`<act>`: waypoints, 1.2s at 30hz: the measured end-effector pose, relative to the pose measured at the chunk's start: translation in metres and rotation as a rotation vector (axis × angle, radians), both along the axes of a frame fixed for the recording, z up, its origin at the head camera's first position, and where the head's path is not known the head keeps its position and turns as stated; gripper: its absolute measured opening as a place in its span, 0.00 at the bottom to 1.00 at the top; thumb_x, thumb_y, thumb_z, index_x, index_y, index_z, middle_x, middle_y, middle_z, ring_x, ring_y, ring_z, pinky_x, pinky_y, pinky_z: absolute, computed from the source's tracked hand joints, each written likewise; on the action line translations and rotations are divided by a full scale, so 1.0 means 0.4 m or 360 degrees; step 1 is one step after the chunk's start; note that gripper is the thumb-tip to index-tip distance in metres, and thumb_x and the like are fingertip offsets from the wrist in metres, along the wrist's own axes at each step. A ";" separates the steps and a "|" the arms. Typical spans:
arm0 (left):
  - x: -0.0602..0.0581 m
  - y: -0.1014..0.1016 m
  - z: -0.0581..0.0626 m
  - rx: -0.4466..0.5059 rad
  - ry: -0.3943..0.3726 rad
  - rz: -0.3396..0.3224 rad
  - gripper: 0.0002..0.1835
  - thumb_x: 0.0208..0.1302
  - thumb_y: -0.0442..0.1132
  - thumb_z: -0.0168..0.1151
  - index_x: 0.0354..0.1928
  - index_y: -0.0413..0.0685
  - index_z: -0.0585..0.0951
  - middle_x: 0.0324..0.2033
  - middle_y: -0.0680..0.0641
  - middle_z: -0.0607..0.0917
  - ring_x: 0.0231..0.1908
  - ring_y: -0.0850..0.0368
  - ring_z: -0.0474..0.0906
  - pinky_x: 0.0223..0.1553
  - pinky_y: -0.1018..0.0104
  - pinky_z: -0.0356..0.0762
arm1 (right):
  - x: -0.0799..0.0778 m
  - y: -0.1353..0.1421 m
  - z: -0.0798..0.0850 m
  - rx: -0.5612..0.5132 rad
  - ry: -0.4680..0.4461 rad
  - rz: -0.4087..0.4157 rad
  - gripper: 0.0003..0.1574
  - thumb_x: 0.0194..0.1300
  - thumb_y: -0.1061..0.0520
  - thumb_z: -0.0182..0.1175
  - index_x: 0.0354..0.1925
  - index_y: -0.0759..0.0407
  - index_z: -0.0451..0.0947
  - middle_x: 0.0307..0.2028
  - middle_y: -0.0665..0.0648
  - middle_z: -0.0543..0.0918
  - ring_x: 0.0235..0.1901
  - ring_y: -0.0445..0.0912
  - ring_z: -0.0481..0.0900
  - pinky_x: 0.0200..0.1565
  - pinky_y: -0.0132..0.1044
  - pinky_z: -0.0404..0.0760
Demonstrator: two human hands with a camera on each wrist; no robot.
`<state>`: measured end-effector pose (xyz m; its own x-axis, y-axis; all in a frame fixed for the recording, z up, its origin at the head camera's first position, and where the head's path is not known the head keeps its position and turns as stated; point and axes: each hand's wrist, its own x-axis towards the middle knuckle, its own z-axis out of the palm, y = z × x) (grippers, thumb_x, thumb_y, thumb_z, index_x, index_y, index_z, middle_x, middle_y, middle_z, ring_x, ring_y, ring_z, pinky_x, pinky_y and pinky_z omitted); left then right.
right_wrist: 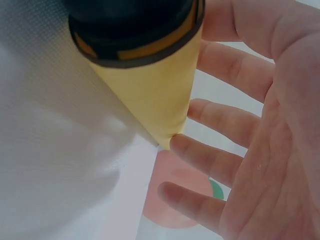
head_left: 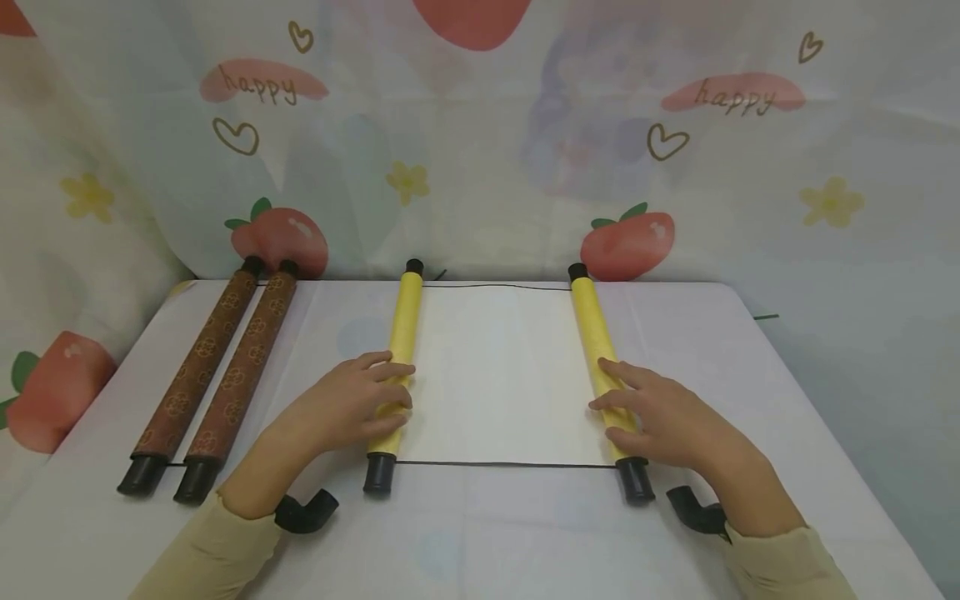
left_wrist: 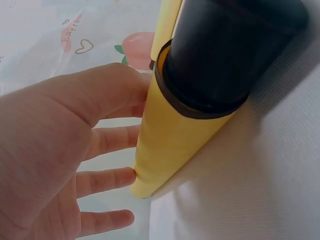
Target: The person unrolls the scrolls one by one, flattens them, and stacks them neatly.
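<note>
Farthest left, beyond the left hand, a brown scroll with a flower pattern (head_left: 251,367) lies on the counter (head_left: 525,533), its two rolls close together and black-capped. A black curved piece (head_left: 307,512) sticks out beside the left wrist. The left hand (head_left: 337,412) has its fingers spread and laid against the left yellow roll (head_left: 408,312), whose black end cap sits on the near side of that hand. Between the two hands stretches a flat white sheet (head_left: 502,375) with dark edges, joining this roll to the right yellow roll (head_left: 588,317). The right hand (head_left: 667,417) touches that roll with fingers likewise spread. Just below the right wrist is another black curved piece (head_left: 697,510).
</note>
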<state>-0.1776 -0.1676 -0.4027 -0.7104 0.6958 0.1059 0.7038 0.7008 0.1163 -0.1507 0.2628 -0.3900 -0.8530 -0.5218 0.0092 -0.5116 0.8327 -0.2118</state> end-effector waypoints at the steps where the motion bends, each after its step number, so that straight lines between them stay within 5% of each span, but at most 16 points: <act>1: 0.000 0.000 0.001 -0.0003 -0.0002 0.0000 0.07 0.63 0.47 0.68 0.41 0.59 0.88 0.60 0.47 0.81 0.64 0.39 0.72 0.62 0.45 0.71 | 0.000 0.000 0.000 -0.0004 -0.0003 0.0002 0.17 0.57 0.56 0.67 0.46 0.46 0.87 0.69 0.62 0.70 0.66 0.61 0.70 0.59 0.57 0.75; 11: -0.002 0.000 0.006 -0.0048 -0.0034 0.0042 0.07 0.62 0.46 0.68 0.40 0.59 0.90 0.59 0.49 0.82 0.64 0.41 0.72 0.63 0.46 0.71 | -0.002 -0.001 0.002 0.0009 -0.0038 -0.0045 0.11 0.57 0.51 0.72 0.40 0.43 0.86 0.69 0.63 0.70 0.67 0.63 0.67 0.59 0.59 0.73; 18: -0.003 -0.005 0.009 -0.0078 -0.0069 0.0048 0.11 0.59 0.52 0.71 0.41 0.59 0.89 0.60 0.50 0.82 0.65 0.41 0.71 0.63 0.46 0.70 | -0.001 0.002 0.007 0.0016 -0.0052 -0.0059 0.15 0.57 0.54 0.70 0.45 0.45 0.87 0.70 0.63 0.69 0.67 0.62 0.68 0.59 0.59 0.73; 29: -0.004 -0.013 0.014 -0.0079 -0.0061 0.0054 0.09 0.60 0.45 0.68 0.42 0.60 0.90 0.60 0.49 0.82 0.63 0.39 0.73 0.60 0.45 0.73 | -0.004 0.008 0.006 0.0046 -0.0115 -0.0111 0.23 0.57 0.59 0.62 0.51 0.43 0.86 0.71 0.63 0.66 0.67 0.62 0.68 0.58 0.58 0.74; 36: -0.001 -0.017 0.016 -0.0060 -0.0098 0.0064 0.14 0.56 0.56 0.72 0.40 0.59 0.89 0.62 0.47 0.80 0.65 0.39 0.71 0.60 0.45 0.72 | -0.003 0.012 0.005 0.0054 -0.0108 -0.0091 0.19 0.58 0.58 0.62 0.47 0.46 0.88 0.71 0.61 0.67 0.68 0.61 0.67 0.59 0.57 0.74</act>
<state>-0.1780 -0.1743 -0.3962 -0.7421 0.6694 0.0354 0.6674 0.7329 0.1316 -0.1518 0.2676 -0.3881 -0.8794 -0.4714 -0.0665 -0.4487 0.8674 -0.2153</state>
